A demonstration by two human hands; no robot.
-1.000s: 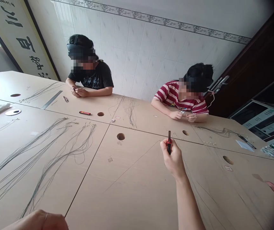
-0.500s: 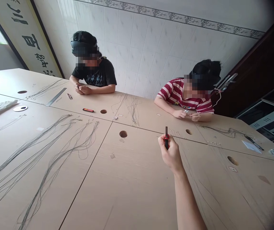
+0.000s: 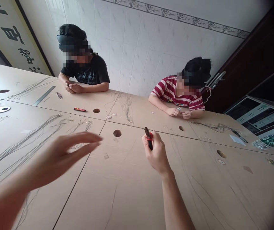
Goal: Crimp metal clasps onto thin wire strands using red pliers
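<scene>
My right hand (image 3: 155, 151) is closed around a small black-and-red hand tool (image 3: 148, 138), its dark narrow tip pointing up and away from me. The exact kind of tool does not show. My left hand (image 3: 65, 156), a little blurred, hovers over the left part of the table with fingers stretched out and thumb apart; nothing shows in it. Beneath and behind it lie bundles of thin dark cords (image 3: 19, 145) with small metallic ends, partly hidden by the hand and forearm. A thin single line, possibly a cord (image 3: 113, 203), runs over the board between my hands.
Across the table (image 3: 132, 191) sit two people, one in a black shirt (image 3: 91, 72), one in a striped shirt (image 3: 168, 89), both handling small things. A steel ruler (image 3: 44, 96), a red-and-black stick-like item (image 3: 79, 109), round holes (image 3: 117, 133) and a plastic bottle (image 3: 273, 139) are also there.
My left hand has come into view from the lower left. My right hand has shifted left in the picture and its tool now tilts left. The view has turned slightly right.
</scene>
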